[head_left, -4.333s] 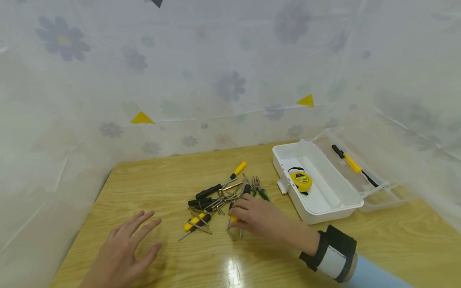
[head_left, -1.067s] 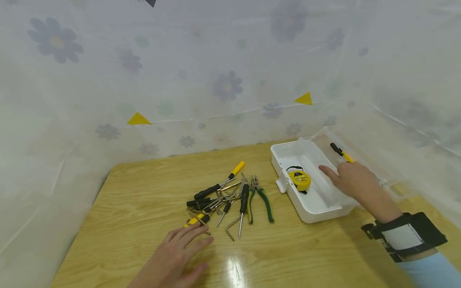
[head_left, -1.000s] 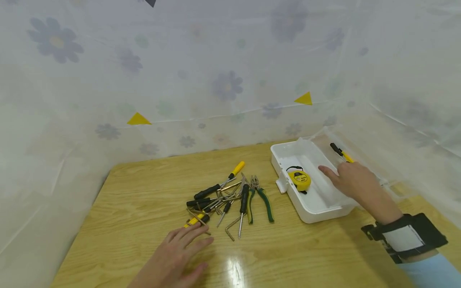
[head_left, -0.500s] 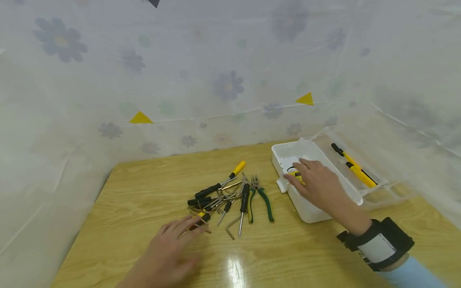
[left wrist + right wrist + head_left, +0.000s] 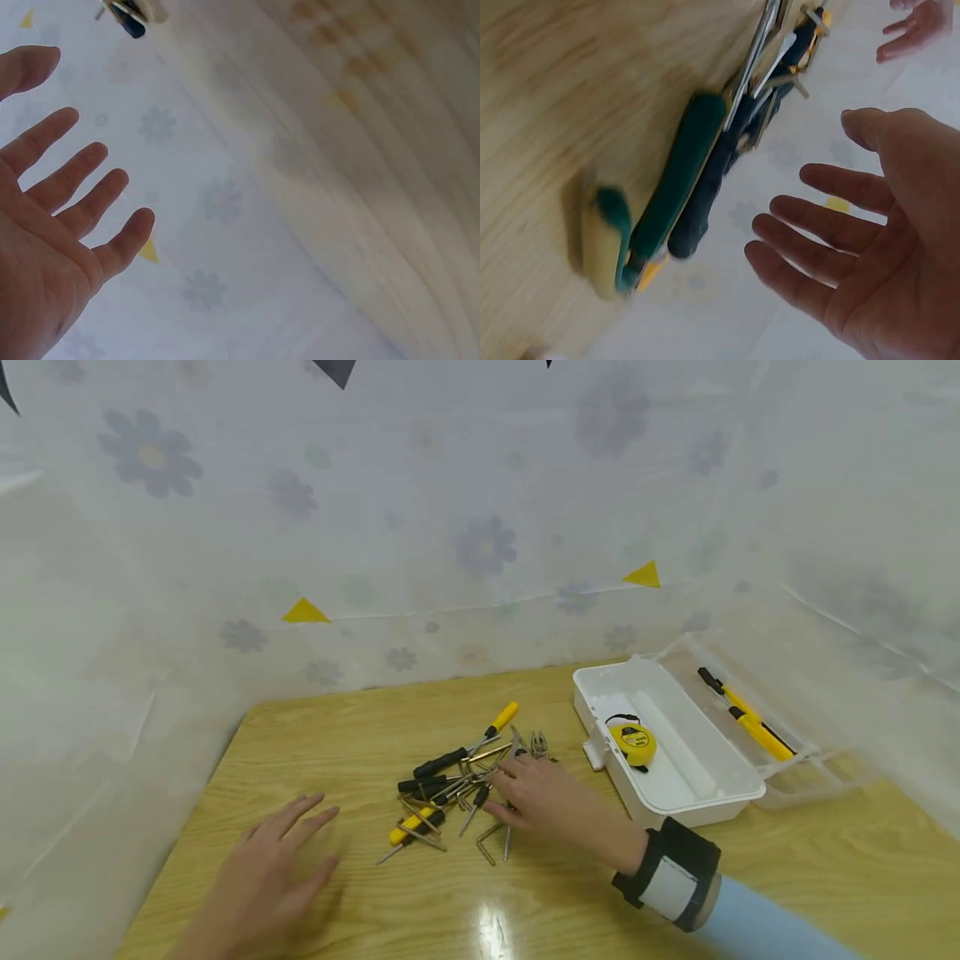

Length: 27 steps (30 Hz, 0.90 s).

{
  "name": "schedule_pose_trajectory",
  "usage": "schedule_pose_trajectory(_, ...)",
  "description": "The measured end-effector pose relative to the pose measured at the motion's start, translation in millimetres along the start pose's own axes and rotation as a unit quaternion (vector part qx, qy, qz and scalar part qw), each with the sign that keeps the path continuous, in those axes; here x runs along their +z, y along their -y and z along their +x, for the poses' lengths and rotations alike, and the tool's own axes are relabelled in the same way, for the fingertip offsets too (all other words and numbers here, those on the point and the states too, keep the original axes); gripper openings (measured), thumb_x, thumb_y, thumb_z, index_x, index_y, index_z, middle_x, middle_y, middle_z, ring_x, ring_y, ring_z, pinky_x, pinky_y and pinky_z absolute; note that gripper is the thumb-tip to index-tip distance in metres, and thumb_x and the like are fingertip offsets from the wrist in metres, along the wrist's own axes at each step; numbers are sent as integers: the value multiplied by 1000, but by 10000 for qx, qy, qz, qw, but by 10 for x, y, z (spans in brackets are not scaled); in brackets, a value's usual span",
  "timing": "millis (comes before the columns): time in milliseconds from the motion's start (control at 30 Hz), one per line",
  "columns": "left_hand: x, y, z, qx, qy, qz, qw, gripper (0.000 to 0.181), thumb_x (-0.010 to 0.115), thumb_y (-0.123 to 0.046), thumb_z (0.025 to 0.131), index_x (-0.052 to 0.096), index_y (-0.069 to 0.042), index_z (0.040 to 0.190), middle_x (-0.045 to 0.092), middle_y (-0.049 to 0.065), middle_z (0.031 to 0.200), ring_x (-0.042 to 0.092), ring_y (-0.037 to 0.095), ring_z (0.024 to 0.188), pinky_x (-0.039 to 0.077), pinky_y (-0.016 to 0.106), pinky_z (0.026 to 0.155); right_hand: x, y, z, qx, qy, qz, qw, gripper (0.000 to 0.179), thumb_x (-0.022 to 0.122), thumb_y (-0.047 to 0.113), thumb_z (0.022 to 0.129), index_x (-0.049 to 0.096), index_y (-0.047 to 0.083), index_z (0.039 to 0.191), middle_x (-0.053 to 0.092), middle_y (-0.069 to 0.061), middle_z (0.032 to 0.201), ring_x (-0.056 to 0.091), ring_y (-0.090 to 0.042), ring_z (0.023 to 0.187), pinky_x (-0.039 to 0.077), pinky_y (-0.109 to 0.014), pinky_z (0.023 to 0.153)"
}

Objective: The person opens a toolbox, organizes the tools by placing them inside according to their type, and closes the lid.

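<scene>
My right hand (image 5: 543,797) reaches over a heap of tools with its fingers extended, holding nothing. Under and beside it lie pliers (image 5: 539,745) with green handles, partly hidden by the hand. In the right wrist view a black-handled screwdriver (image 5: 701,195) lies alongside a green plier handle (image 5: 679,172), both apart from the fingers. The heap also has several L-shaped hex keys (image 5: 486,852), black-handled screwdrivers (image 5: 440,763) and a yellow-handled screwdriver (image 5: 504,718). Left of the heap, my left hand (image 5: 262,868) hovers with spread fingers and nothing in it.
At the right stands an open white toolbox (image 5: 697,816) with a yellow tape measure (image 5: 633,743) inside. Its clear lid (image 5: 787,789) lies folded back, holding a yellow-handled screwdriver (image 5: 763,735) and another black-and-yellow tool (image 5: 711,681). Floral sheeting (image 5: 480,635) encloses the table.
A yellow-handled screwdriver now lies in the lid beside the other tool. My right hand has come back from the lid to the heap; my left hand has drawn left from it.
</scene>
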<state>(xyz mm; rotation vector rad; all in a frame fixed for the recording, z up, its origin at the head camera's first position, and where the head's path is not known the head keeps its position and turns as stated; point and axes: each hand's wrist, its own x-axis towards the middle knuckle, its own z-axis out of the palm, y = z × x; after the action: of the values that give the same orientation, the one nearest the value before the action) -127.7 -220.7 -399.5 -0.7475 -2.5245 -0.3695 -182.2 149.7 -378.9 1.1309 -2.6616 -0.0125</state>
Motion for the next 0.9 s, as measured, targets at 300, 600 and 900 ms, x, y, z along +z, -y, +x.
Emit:
schedule_pose_trajectory(300,-60,142,-102,-275,-4,-85,9996,60,87,-21,73,69,-14,129,65,13,135,66,37,114,51,65,80,152,413,337,-728,938,546,9914,49,52,38,107,51,16,151,58,-12,148,61,-24,131,52,-37,108)
schedule_pose_trajectory(600,-44,159,-147,-121,-111,-103,9998,60,87,-22,72,69,-14,129,66,14,133,66,36,114,52,62,79,230,689,438,-1024,894,485,9895,45,50,34,108,50,24,152,51,-9,154,58,-25,130,56,-38,101)
schedule_pose_trajectory(900,-40,122,-129,-72,11,2,10000,61,86,-25,73,67,-16,131,64,14,137,64,35,119,52,63,83,225,657,502,-1069,763,-259,9910,33,56,34,106,61,25,137,64,3,127,61,-13,106,55,-23,86)
